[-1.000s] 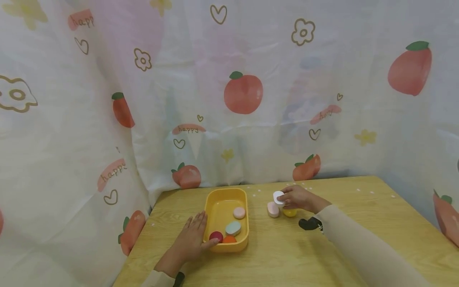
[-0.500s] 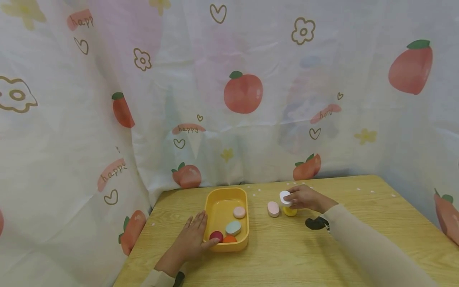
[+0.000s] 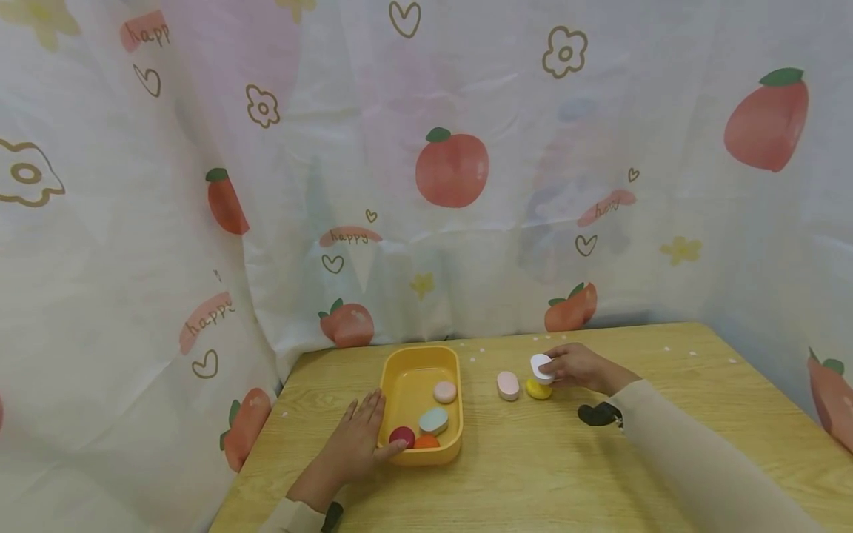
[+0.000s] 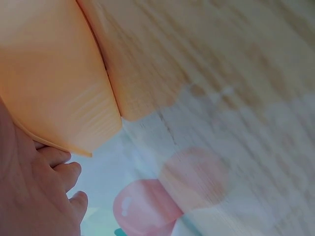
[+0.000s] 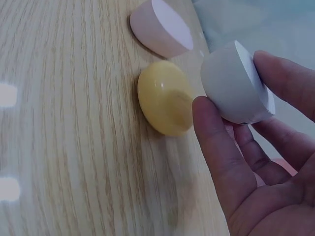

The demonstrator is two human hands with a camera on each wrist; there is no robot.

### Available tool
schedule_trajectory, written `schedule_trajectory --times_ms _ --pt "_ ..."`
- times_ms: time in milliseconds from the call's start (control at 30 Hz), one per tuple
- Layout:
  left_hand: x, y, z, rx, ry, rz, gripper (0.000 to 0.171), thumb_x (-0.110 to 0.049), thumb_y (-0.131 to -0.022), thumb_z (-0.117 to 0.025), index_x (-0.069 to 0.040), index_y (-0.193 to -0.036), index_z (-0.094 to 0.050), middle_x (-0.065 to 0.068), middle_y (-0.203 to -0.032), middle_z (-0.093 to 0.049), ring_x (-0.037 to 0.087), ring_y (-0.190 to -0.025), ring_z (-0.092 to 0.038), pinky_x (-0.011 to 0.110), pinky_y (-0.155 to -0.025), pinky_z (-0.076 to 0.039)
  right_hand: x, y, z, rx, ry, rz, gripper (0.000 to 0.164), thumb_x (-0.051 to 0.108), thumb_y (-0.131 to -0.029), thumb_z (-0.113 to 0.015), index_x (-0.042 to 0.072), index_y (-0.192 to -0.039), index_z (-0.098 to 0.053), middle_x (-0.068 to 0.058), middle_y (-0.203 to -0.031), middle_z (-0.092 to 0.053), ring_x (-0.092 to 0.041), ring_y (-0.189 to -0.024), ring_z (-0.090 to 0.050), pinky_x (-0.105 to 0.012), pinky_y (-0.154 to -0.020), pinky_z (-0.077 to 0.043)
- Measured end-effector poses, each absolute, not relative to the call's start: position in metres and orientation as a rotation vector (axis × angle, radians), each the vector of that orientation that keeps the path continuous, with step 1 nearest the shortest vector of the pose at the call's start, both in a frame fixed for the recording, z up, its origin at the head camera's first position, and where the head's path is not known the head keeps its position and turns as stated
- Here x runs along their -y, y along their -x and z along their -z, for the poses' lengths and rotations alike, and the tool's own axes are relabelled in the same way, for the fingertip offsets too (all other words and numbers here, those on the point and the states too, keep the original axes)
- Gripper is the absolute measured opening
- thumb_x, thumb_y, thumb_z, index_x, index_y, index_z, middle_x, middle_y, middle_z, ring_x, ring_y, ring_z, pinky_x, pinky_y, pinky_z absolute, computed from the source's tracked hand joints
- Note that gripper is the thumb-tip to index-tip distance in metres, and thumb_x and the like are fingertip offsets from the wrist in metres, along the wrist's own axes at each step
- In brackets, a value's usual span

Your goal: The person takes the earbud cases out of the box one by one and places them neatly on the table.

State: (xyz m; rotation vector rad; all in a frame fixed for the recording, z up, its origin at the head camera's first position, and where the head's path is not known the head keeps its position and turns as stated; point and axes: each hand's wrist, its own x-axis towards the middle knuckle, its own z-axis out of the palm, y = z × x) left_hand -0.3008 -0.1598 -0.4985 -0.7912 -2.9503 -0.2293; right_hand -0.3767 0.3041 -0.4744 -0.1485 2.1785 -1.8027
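Note:
My right hand [image 3: 581,368] pinches a white rounded block [image 3: 542,369] between thumb and fingers. In the right wrist view the white block [image 5: 236,83] is tilted, raised off the table beside a glossy yellow rounded piece [image 5: 165,98]. That yellow piece [image 3: 538,389] lies on the wood, with a pale pink oval block [image 3: 508,386] to its left. Along the left side of a yellow tray [image 3: 389,368] rests my left hand [image 3: 360,437], fingers fairly straight, thumb at the near corner. The left wrist view shows fingertips [image 4: 69,172] by the tray's rim.
Inside the tray lie a pink piece [image 3: 444,391], a pale green one [image 3: 434,420], a dark red one [image 3: 402,437] and an orange one [image 3: 426,442]. A fruit-print curtain [image 3: 466,281] hangs behind the wooden table [image 3: 506,474]. Small white bits dot its far side.
My right hand has moved rightward with the white block, from near the pink block to over the yellow piece, more of which now shows. The left hand and tray have stayed put.

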Motion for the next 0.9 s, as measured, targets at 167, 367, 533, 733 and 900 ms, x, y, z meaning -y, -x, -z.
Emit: schedule_trajectory --times_ms 167,367,533,733,900 --pt "0.160 0.301 0.500 2.927 0.811 0.241 0.095 -0.068 -0.093 -0.040 0.005 -0.151 -0.024 0.018 -0.158 -0.022 0.029 -0.146 -0.017 0.053 -0.115 -0.010 -0.311 0.374 0.477 -2.195 0.112 1.789 0.060 0.002 -0.091 -0.065 -0.022 -0.136 -0.033 -0.022 -0.115 -0.059 -0.023 -0.094 -0.063 -0.051 -0.090 -0.049" --pt "0.161 0.301 0.499 2.946 0.801 0.242 0.097 -0.070 -0.092 -0.039 0.004 -0.152 -0.022 0.017 -0.159 -0.020 0.029 -0.146 -0.016 0.052 -0.116 -0.009 -0.317 0.370 0.476 -2.198 0.086 1.792 0.059 0.002 -0.092 -0.064 -0.022 -0.136 -0.033 -0.024 -0.117 -0.056 -0.022 -0.094 -0.062 -0.051 -0.091 -0.049" --pt "0.161 0.303 0.499 2.949 0.789 0.241 0.098 -0.072 -0.092 -0.037 0.003 -0.153 -0.021 0.016 -0.159 -0.018 0.028 -0.146 -0.014 0.051 -0.116 -0.008 -0.322 0.368 0.476 -2.188 0.072 1.811 0.058 0.001 -0.091 -0.064 -0.022 -0.136 -0.034 -0.020 -0.112 -0.058 -0.021 -0.091 -0.064 -0.051 -0.091 -0.049" --pt "0.161 0.302 0.498 2.933 0.802 0.236 0.098 -0.071 -0.092 -0.038 0.005 -0.152 -0.023 0.017 -0.158 -0.020 0.030 -0.146 -0.017 0.053 -0.115 -0.010 -0.330 0.367 0.479 -2.195 0.036 1.803 0.064 0.000 -0.090 -0.065 -0.022 -0.138 -0.029 -0.020 -0.113 -0.057 -0.019 -0.088 -0.064 -0.044 -0.084 -0.054" --pt "0.160 0.301 0.498 2.942 0.796 0.248 0.098 -0.071 -0.092 -0.038 0.004 -0.152 -0.022 0.017 -0.159 -0.020 0.030 -0.146 -0.016 0.052 -0.115 -0.009 -0.335 0.366 0.482 -2.220 0.053 1.774 0.066 0.000 -0.091 -0.064 -0.024 -0.138 -0.025 -0.026 -0.117 -0.055 -0.020 -0.092 -0.062 -0.042 -0.083 -0.055"
